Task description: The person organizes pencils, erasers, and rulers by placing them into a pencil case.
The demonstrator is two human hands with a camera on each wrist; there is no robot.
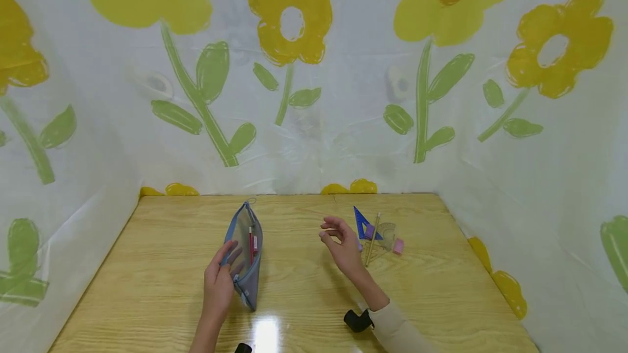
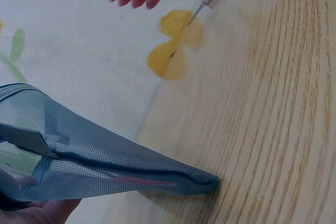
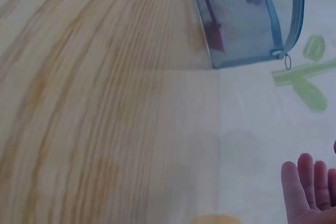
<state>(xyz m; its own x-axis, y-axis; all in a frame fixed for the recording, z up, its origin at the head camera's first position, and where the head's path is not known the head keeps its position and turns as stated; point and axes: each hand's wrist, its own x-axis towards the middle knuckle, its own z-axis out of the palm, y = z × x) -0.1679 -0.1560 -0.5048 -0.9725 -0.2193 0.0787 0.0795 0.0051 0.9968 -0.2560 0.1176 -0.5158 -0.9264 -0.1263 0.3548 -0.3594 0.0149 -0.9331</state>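
Observation:
My left hand [image 1: 218,285] grips a blue-grey mesh pencil case [image 1: 251,277] by its left side, holding it upright on the table with its zipped mouth spread. Inside lie a red pencil [image 1: 251,247] and a small red-and-white piece [image 1: 255,245]; through the mesh in the right wrist view, a dark red block [image 3: 214,38] shows at the bottom. My right hand [image 1: 343,247] hovers between the case and a group of stationery, its fingers loosely bent with nothing in them. The right wrist view shows the fingers of that hand [image 3: 310,192] spread apart.
Right of the right hand lie a blue set square [image 1: 360,219], a purple block [image 1: 369,231], a wooden pencil [image 1: 374,241], a clear protractor [image 1: 387,233] and a pink block [image 1: 398,246]. Flower-printed sheeting [image 1: 319,151] walls the wooden table [image 1: 162,266] at the back and sides.

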